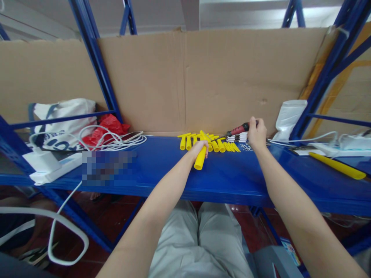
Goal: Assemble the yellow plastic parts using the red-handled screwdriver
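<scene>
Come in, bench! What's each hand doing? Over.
Left hand holding yellow tubular handle. Right hand gripping red-and-black screwdriver. More yellow pieces close behind.

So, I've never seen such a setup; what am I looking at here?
No robot here: someone is working bare-handed, and the one picture comes from a camera worn on their head, looking forward and down. The left hand holds a yellow tubular piece; the right hand holds a red-and-black screwdriver pointing toward it. Whether its tip touches is too small to tell. On the blue shelf, more yellow pieces lie beyond the left hand, with tiny silvery bits to their right.
</scene>
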{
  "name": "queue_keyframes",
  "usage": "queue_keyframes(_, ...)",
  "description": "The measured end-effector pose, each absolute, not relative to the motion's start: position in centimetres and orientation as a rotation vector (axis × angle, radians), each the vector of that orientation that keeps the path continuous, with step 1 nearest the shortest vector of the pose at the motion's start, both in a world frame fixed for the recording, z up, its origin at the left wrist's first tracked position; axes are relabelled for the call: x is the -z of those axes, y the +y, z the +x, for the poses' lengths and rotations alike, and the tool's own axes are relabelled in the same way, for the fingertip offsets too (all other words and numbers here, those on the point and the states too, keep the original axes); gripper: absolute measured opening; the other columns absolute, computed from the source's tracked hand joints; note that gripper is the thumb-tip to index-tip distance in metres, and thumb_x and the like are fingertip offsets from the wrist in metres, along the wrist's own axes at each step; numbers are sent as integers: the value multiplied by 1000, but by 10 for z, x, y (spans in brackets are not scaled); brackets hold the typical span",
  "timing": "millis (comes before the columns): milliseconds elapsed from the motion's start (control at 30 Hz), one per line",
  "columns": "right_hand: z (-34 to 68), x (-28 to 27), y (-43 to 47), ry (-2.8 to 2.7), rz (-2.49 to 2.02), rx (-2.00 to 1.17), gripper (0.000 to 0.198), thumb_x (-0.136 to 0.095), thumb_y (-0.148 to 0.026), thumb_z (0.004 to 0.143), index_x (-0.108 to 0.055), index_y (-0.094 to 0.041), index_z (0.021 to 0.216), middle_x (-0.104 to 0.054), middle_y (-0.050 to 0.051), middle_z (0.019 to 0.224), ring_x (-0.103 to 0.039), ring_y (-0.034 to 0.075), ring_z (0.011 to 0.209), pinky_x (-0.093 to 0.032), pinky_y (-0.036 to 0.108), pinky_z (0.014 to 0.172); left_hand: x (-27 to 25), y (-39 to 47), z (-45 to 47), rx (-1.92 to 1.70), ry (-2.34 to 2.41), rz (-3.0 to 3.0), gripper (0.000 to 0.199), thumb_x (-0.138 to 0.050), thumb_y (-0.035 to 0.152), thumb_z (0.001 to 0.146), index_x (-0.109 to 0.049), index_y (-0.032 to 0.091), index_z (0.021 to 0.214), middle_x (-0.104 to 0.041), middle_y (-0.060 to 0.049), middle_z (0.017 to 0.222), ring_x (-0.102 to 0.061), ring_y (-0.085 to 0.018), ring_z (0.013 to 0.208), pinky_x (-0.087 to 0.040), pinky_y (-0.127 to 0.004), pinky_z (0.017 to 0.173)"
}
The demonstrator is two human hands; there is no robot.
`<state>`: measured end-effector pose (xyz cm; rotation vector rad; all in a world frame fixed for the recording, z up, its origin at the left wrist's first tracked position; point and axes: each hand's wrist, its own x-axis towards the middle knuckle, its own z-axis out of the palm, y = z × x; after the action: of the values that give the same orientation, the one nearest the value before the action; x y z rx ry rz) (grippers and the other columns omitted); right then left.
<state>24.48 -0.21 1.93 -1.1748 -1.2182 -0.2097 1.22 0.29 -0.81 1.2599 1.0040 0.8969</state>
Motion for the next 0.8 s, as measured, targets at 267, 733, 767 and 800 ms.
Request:
queue_keyframes(267,241,-23,-4,-1164,-1190,136,36,-47,-56,80,-48,-21,73,-52,2,68,-49,17,70,-40,33,70,6,-2,11,-934,1051,1243,9,-44,12,63,-46,18,58,-44,0,34,-41,-12,30,-37,-24,38)
queue_keyframes(733,233,-28,-13,-1160,-1137,167,35,-51,-55,78,-48,-21,74,-52,1,71,-49,17,72,-40,33,74,6,-4,13,-982,1041,1233,9,-45,11,61,-44,19,57,-43,1,33,-40,-12,29,-34,-23,35)
queue_keyframes(767,233,-28,-12,-1152,-1133,159,35,-51,-55,78,-49,-21,75,-53,2,72,-50,17,73,-40,33,74,6,-4,13,-984,1043,1233,9,-45,11,61,-45,19,57,-43,1,33,-40,-12,29,-34,-23,36)
queue_keyframes(800,233,-27,-12,-1147,-1136,155,35,-50,-55,78,-49,-21,76,-53,2,73,-50,17,74,-40,33,74,6,-3,13,-983,1050,1234,9,-45,11,61,-45,19,57,-43,1,33,-40,-12,29,-35,-23,36)
